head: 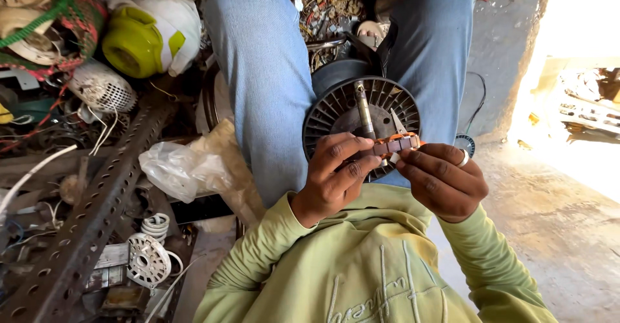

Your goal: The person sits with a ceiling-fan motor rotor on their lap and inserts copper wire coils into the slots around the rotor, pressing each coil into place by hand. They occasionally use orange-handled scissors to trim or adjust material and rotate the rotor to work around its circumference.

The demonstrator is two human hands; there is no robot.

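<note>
Both my hands meet over my lap on a small brown and orange part (pixel 395 144) with a pale pointed tip sticking up from it. My left hand (pixel 336 176) pinches its left end with the fingers curled. My right hand (pixel 442 180), a ring on one finger, grips its right end. Just behind the part sits a round black finned motor rotor (pixel 329 113) with a metal shaft (pixel 363 108) rising from its centre, resting between my legs in blue jeans. My sleeves are light green.
To the left lies a heap of scrap: a perforated metal angle bar (pixel 97 213), a crumpled plastic bag (pixel 177 168), a white fan part (pixel 147 258), a yellow-green and white housing (pixel 145 36), wires. Bare concrete floor (pixel 568 226) stretches to the right.
</note>
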